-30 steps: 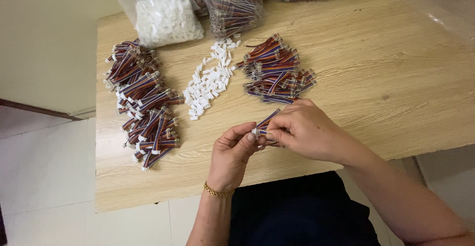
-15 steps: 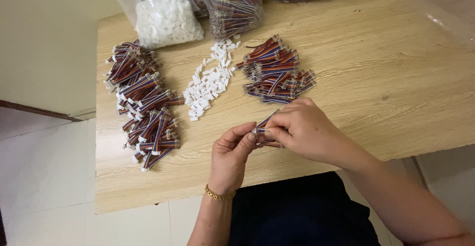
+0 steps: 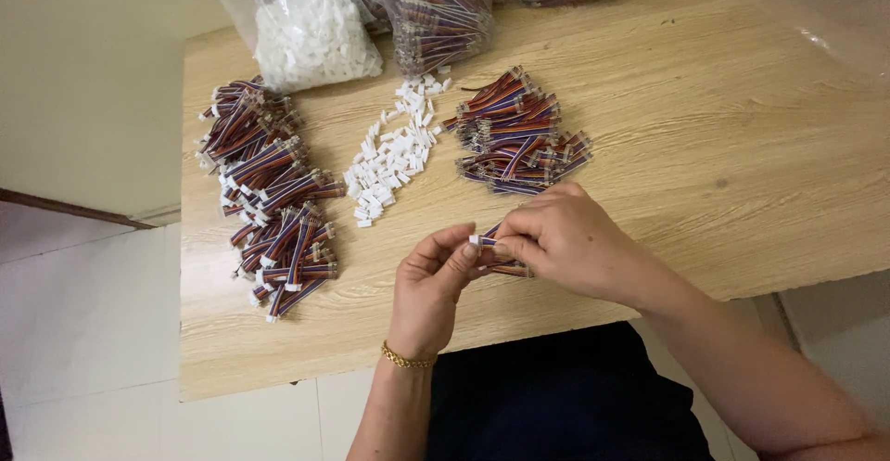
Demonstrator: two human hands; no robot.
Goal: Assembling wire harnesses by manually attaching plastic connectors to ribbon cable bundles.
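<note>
Wire piece: a short multicoloured ribbon cable (image 3: pixel 501 249) is held between both hands, above the near edge of the table, just near of the right pile.
Direction: its long axis is nearly level across the view; the end with the small white connector (image 3: pixel 476 239) points left and slightly far.
Left hand: the left hand (image 3: pixel 431 285) pinches the connector end with thumb and fingertips pressed together.
Right hand: the right hand (image 3: pixel 565 238) has its fingers curled and closed on the other part of the cable, hiding most of it.
Table: a light wooden table (image 3: pixel 742 127) with visible grain.
On the table: a long pile of cables (image 3: pixel 273 201) at left, loose white connectors (image 3: pixel 394 155) in the middle, a smaller cable pile (image 3: pixel 519 136) at right, clear plastic bags (image 3: pixel 371 16) at the far edge.
Room: pale floor tiles (image 3: pixel 83 331) at left and a cream wall (image 3: pixel 83 71) beyond them.
</note>
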